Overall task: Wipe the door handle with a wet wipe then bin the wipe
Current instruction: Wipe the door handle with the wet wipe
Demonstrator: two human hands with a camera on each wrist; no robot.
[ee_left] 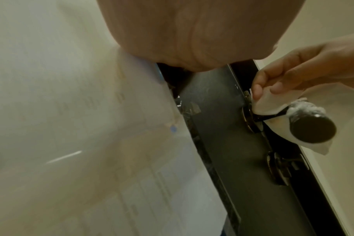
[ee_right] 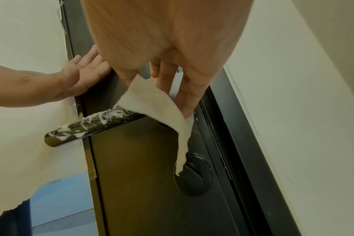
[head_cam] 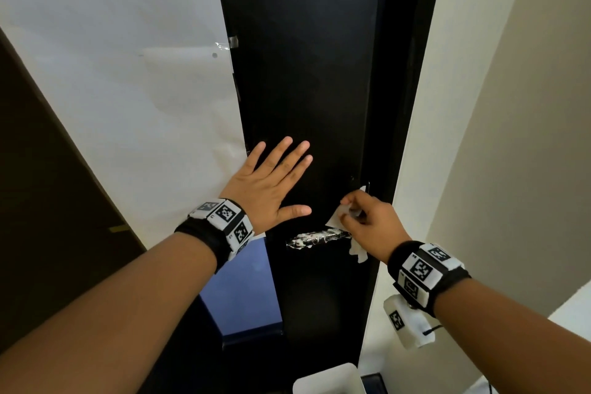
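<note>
The left hand (head_cam: 268,188) lay flat with fingers spread on the black door (head_cam: 303,73), above the handle. The right hand (head_cam: 372,222) pinched a white wet wipe (ee_right: 151,102), draped over the inner end of the door handle (head_cam: 315,239), whose bar was smeared white. A white bin (head_cam: 329,377) stood below.

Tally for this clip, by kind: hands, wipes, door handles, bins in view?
Hands: 2, left hand and right hand
Wet wipe: 1
Door handle: 1
Bin: 1
Total: 5
</note>
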